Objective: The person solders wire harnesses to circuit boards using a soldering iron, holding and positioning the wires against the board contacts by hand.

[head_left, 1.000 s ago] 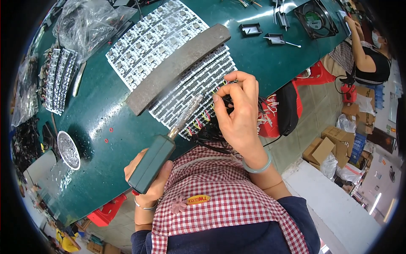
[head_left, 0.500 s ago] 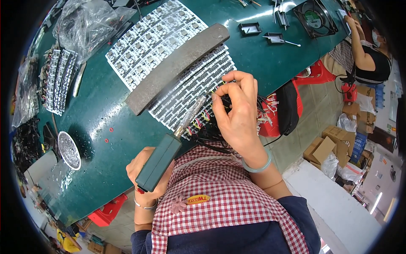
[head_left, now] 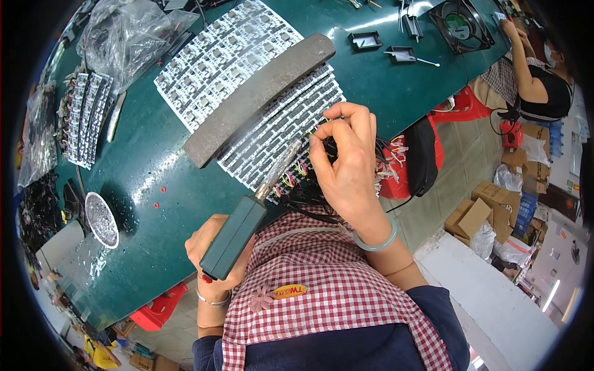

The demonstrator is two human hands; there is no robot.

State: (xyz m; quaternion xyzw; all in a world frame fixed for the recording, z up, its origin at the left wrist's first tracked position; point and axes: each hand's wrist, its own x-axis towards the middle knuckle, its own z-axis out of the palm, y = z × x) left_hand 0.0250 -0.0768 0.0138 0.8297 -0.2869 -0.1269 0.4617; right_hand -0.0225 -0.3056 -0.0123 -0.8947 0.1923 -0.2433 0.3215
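My left hand [head_left: 202,242] is wrapped round the dark green body of a soldering gun [head_left: 234,237]. Its long, stained silver barrel points up and right over the near edge of the striped circuit boards [head_left: 266,137]. My right hand [head_left: 351,157] has thumb and forefinger pinched on a thin yellow-green wire [head_left: 320,128] at the boards' edge, close to the barrel's tip. Other coloured wires [head_left: 301,167] run along that edge. The exact contact between tip and wire is too small to tell. A curved grey bar [head_left: 260,99] lies across the boards.
Farther off on the green table [head_left: 148,226] lie a plastic bag [head_left: 127,43], a small board stack [head_left: 86,117], black trays [head_left: 366,41] and a fan [head_left: 459,26]. A white-rimmed bowl [head_left: 102,220] stands left. Another person [head_left: 535,83] sits at far right.
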